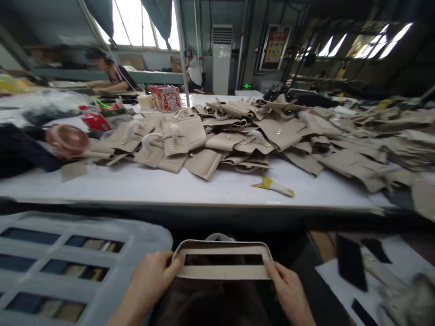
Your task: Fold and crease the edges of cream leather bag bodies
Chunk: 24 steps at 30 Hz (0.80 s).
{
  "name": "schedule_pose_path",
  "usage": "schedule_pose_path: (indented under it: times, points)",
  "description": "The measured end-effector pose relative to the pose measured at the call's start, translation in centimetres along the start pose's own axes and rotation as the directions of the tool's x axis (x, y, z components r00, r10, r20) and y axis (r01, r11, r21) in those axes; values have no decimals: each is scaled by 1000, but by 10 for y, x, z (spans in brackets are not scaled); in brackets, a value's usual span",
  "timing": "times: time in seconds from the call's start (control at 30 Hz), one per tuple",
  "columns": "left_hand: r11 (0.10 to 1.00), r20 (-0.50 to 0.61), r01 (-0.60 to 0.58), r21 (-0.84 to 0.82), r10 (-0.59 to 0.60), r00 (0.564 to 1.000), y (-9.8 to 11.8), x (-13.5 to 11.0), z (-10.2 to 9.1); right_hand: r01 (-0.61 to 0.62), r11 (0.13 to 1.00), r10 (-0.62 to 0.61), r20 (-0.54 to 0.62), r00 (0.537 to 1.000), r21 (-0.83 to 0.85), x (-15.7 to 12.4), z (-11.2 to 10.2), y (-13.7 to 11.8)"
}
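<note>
Between my two hands is a beige bag piece [222, 272], a boxy frame with a dark opening in its middle. My left hand [154, 270] grips its left end, thumb on the near face. At the opposite end, my right hand [287, 281] pinches the side with the thumb in front and the fingers partly hidden behind. The piece is held low, in front of the table edge and above my dark clothing. A pale curved part [219, 237], perhaps a handle, shows just behind its far rim.
Beige bag panels [238, 140] with wrapped handles lie heaped across the white table [163, 186]. A yellow-and-white tool [273, 185] rests near its front edge. At left stand a pink bowl [70, 140] and a translucent crate [102, 226]. Dark pieces [351, 262] lie at right. Co-workers [115, 74] sit behind.
</note>
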State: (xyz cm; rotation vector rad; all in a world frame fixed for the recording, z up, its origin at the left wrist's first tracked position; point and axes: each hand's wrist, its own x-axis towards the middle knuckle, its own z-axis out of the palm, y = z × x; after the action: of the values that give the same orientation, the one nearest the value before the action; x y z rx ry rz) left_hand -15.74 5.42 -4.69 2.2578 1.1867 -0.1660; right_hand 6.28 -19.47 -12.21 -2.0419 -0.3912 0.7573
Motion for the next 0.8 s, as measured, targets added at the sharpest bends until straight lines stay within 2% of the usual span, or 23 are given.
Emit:
schedule_pose_path:
  times: [0.13, 0.23, 0.33, 0.4, 0.53, 0.63, 0.73, 0.8]
  points:
    - [997, 74, 35, 72, -41, 996, -6, 3, 9, 73, 997, -74, -77, 994, -11, 0, 5, -2]
    - [997, 47, 72, 27, -73, 996, -13, 2, 18, 163, 978, -181, -141, 973, -131, 2, 5, -5]
    - [996, -2, 66, -53, -67, 998, -20, 4, 22, 233, 929, -277, -125, 953, -286, 3, 0, -13]
    - [994, -3, 52, -91, -53, 999, -23, 8, 23, 250, 899, -299, -88, 950, -361, 3, -3, -20]
    - [994, -1, 14, -107, -14, 1000, -25, 11, 27, 201, 859, -245, -32, 969, -471, 1, -7, -30]
    - [999, 30, -9, -38, 10, 999, -24, 7, 32, 153, 871, -186, -26, 982, -468, -1, -8, -34]
    - [999, 100, 29, -20, -27, 995, -23, 3, 33, 82, 890, -109, -34, 993, -448, -2, -5, -37]
    - [995, 63, 57, -84, -51, 997, -21, 4, 30, 48, 890, -86, -64, 994, -453, -1, -3, -38]
